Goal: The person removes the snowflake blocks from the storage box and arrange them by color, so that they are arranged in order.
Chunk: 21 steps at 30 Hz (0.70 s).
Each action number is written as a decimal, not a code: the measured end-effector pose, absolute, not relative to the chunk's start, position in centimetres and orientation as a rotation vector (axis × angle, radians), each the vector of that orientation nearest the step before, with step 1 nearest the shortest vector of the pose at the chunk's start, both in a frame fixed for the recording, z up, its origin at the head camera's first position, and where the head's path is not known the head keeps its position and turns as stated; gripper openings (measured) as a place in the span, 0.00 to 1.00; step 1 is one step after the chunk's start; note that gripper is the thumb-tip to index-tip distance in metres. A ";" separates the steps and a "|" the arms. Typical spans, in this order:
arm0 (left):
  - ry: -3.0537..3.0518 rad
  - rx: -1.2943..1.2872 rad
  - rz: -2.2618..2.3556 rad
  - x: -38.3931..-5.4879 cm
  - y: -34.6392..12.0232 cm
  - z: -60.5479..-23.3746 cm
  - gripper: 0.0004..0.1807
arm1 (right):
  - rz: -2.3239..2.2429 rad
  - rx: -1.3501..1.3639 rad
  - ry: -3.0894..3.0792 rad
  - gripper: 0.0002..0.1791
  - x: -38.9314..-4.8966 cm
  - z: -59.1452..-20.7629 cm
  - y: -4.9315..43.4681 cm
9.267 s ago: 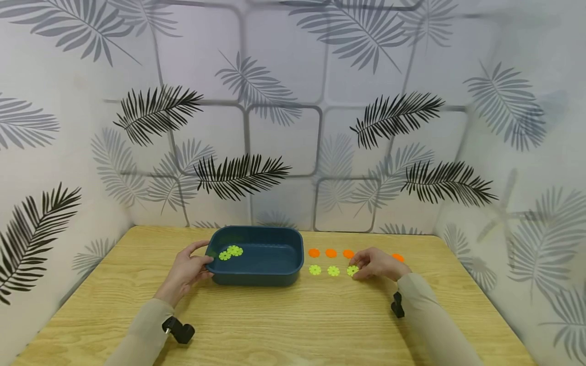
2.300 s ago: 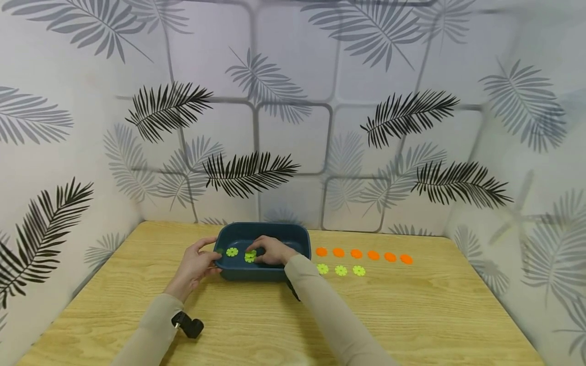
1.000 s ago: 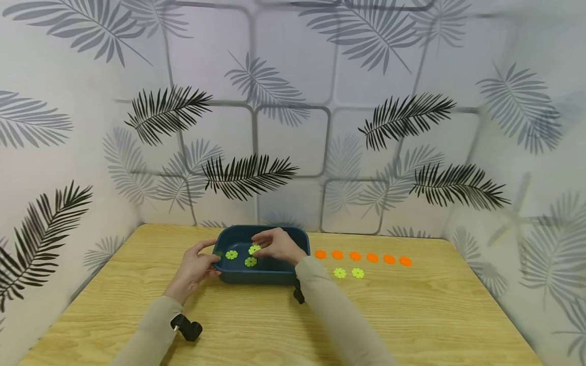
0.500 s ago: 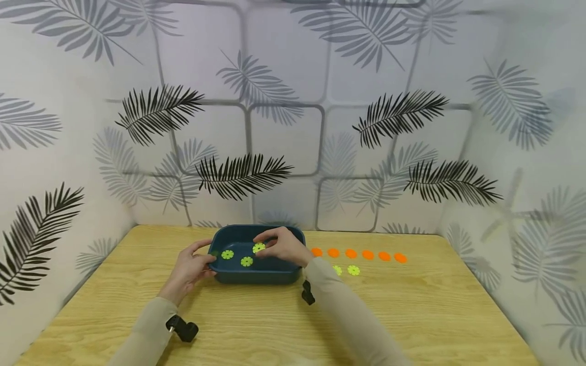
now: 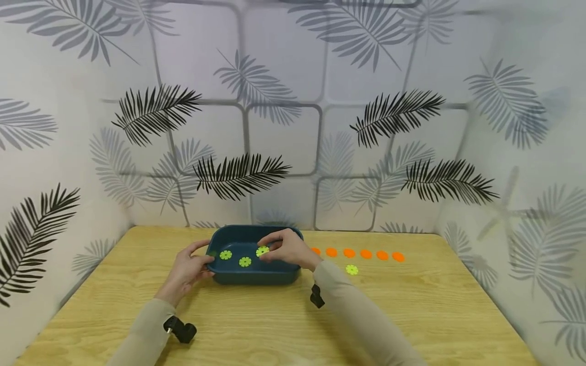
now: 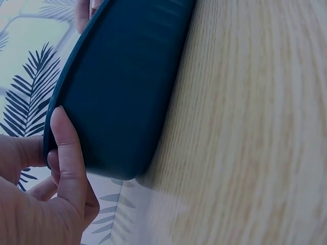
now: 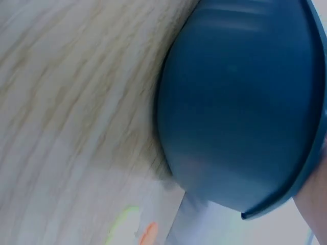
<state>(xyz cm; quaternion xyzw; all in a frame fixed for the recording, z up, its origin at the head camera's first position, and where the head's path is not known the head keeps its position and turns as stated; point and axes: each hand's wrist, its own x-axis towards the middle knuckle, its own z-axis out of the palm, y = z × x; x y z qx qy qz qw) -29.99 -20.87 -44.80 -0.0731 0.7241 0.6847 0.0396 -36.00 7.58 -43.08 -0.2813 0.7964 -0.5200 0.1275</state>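
A dark blue rectangular tray (image 5: 256,278) stands on the wooden table. My left hand (image 5: 185,272) grips its left end, thumb over the rim and fingers against the outer wall, as the left wrist view shows. Inside the tray, my right hand (image 5: 290,249) pinches a yellow-green notched flower-shaped disc (image 5: 262,251) between thumb and fingers. Two like discs, a left disc (image 5: 226,254) and a middle disc (image 5: 245,262), lie apart on the tray floor. In the right wrist view the tray's outer wall (image 7: 230,102) hides most of the right hand.
Right of the tray, a row of several orange discs (image 5: 365,254) lies on the table (image 5: 256,325). A yellow-green disc (image 5: 351,270) sits in front of them, beside the right sleeve (image 5: 352,305), which covers part of the table. A leaf-patterned backdrop (image 5: 284,142) rises behind the table.
The right hand came from the table discs into the tray, where the clustered discs now lie spread. Over the last second it shifted right with its disc; its forearm now covers more table discs.
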 end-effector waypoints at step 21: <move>2.204 -0.245 2.096 -30.1 -20.9 -44.7 0.33 | -1.620 -0.757 2.297 0.20 -34.9 -43.3 12.5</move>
